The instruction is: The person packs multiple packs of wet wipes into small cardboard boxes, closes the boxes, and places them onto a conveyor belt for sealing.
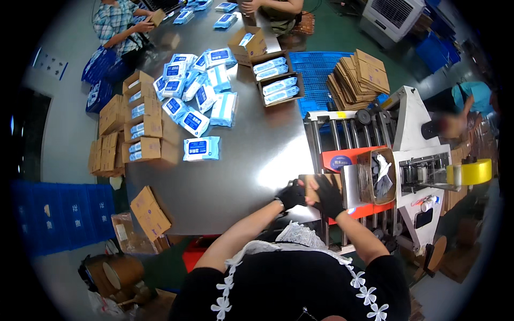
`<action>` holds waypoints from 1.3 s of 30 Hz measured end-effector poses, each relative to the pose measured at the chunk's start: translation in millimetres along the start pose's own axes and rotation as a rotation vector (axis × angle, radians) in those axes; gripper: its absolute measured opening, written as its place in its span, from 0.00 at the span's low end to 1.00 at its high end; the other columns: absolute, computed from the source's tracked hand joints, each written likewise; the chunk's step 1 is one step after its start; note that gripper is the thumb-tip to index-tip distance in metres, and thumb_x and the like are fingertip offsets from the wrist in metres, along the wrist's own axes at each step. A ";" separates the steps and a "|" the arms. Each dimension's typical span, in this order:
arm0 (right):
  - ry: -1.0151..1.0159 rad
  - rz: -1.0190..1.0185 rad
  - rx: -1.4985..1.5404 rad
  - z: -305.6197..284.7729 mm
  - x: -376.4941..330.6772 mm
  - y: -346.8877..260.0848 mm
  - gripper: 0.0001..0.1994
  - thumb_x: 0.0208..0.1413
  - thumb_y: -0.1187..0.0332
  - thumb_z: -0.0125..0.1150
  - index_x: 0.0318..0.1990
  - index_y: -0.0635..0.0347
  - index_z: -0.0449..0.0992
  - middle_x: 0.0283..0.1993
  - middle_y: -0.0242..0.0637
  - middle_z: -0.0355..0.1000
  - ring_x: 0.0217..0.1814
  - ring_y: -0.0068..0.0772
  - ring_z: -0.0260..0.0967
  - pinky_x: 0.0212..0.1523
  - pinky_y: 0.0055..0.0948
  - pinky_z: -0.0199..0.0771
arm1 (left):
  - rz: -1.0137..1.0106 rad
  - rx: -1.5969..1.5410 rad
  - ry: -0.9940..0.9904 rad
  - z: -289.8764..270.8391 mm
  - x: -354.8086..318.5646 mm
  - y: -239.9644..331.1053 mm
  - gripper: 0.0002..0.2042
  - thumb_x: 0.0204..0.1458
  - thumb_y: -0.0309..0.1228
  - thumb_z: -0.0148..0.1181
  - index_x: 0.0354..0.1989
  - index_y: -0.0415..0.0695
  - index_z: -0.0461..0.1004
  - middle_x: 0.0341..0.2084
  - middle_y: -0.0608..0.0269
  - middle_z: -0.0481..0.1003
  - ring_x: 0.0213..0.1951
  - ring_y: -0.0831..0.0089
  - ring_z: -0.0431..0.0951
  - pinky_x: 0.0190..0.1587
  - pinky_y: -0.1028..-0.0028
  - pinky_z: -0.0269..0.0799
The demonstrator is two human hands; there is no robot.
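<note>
At the right edge of the metal table I hold a small brown cardboard box [317, 187] between my hands, both in black gloves with bare fingertips. My left hand [292, 196] closes on the box's left side. Over its top and right side lies my right hand [330, 199], its fingers spread across the cardboard and gripping it. My hands hide much of the box, so its contents cannot be seen. Just right of it, on the carton-sealing machine [350, 160] with its red plates, stands an open carton [389, 184] with white and dark scraps in it.
Blue-and-white wipe packs [201, 148] lie heaped on the metal table [251, 160]. Open cartons of packs [143, 150] line its left edge; more [281, 99] stand far right. Flattened cardboard [361, 80] rests on a blue pallet [308, 69]. Other people work at the far end and far right.
</note>
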State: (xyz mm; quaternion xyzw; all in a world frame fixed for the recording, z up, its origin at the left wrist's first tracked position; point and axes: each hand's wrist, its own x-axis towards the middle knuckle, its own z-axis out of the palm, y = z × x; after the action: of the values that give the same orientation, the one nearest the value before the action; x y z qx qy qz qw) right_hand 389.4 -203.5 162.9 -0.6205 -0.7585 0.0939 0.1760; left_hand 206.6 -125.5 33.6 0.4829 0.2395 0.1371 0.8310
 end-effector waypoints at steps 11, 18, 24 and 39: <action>-0.017 0.247 0.489 37.6 46.3 -128.1 0.18 0.56 0.68 0.55 0.53 0.64 0.68 0.55 0.49 0.67 0.60 0.46 0.63 0.61 0.39 0.60 | 0.167 1.102 1.276 -183.6 -219.6 -8.0 0.15 0.46 0.30 0.56 0.42 0.37 0.70 0.42 0.48 0.72 0.48 0.54 0.71 0.52 0.63 0.67; -0.659 -0.355 0.541 109.5 193.0 -328.5 0.18 0.52 0.61 0.61 0.49 0.59 0.73 0.50 0.45 0.73 0.51 0.45 0.72 0.51 0.38 0.72 | -0.353 0.462 1.953 -329.7 -566.7 3.6 0.40 0.43 0.37 0.63 0.64 0.34 0.52 0.59 0.39 0.60 0.63 0.50 0.59 0.64 0.60 0.55; -1.043 -0.090 0.816 339.2 228.8 -424.7 0.27 0.56 0.56 0.58 0.59 0.60 0.64 0.55 0.45 0.69 0.61 0.39 0.65 0.58 0.30 0.63 | -0.543 0.423 1.738 -379.4 -650.8 33.1 0.43 0.41 0.42 0.65 0.64 0.37 0.52 0.59 0.37 0.61 0.60 0.47 0.63 0.61 0.59 0.60; -0.938 -0.361 0.041 321.4 239.3 -497.2 0.13 0.58 0.65 0.48 0.36 0.64 0.76 0.39 0.52 0.74 0.42 0.51 0.73 0.42 0.42 0.74 | -0.779 0.687 1.443 -350.3 -574.8 12.5 0.48 0.39 0.56 0.64 0.63 0.33 0.54 0.47 0.33 0.69 0.49 0.44 0.71 0.54 0.57 0.65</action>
State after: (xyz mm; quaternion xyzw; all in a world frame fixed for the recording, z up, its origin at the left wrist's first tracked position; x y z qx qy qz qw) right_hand -225.6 -51.5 82.4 -0.3666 -0.8492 0.3456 -0.1583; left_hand -466.4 -125.0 50.4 0.3860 0.8800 0.0363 0.2743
